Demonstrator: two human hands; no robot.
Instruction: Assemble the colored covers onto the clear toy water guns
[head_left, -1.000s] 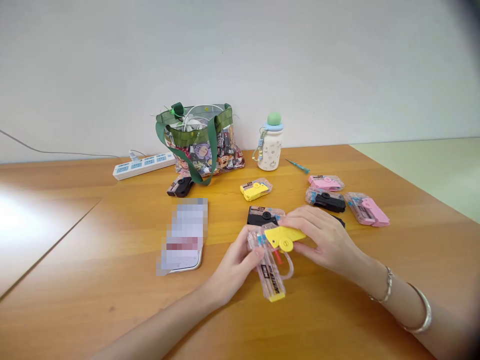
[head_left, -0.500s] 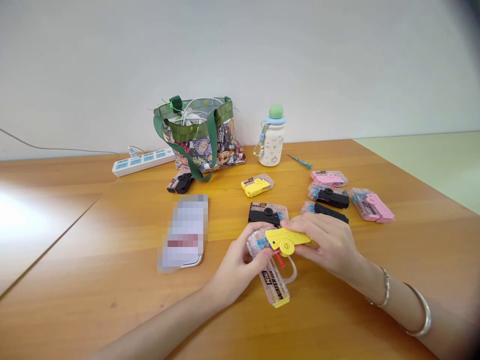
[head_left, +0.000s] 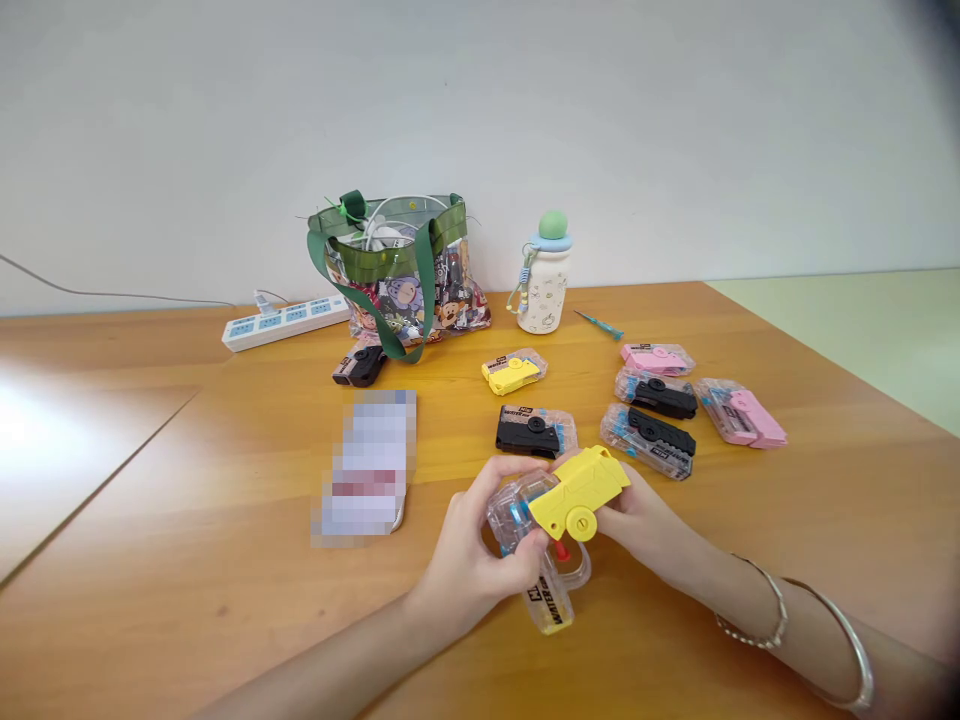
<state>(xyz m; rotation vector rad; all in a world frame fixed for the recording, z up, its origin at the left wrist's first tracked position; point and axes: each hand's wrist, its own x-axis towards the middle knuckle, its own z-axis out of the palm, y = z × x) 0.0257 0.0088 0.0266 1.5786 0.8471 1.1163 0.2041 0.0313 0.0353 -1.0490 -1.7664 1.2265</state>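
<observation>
A small water gun point(head_left: 581, 490) with a yellow upper part, a clear body and a red trigger is held between both hands above the table. My left hand point(head_left: 480, 550) is closed around the clear rear end, its thumb pressed near the trigger. Behind the yellow part, my right hand point(head_left: 637, 515) grips the front end; most of its fingers are hidden. Just beyond lie a folded black water gun point(head_left: 529, 432) and another black water gun point(head_left: 652, 440). Farther back is a folded yellow water gun point(head_left: 514, 372).
Pink water guns point(head_left: 742, 412) and more black ones lie at right. A phone point(head_left: 367, 465) rests at left. Toward the wall stand a patterned bag point(head_left: 405, 290), a white bottle point(head_left: 544, 290), a power strip point(head_left: 285, 323) and a small blue screwdriver point(head_left: 600, 324).
The yellow part has tilted to show its broad side. My right hand has shifted lower behind it, uncovering the black water gun at right.
</observation>
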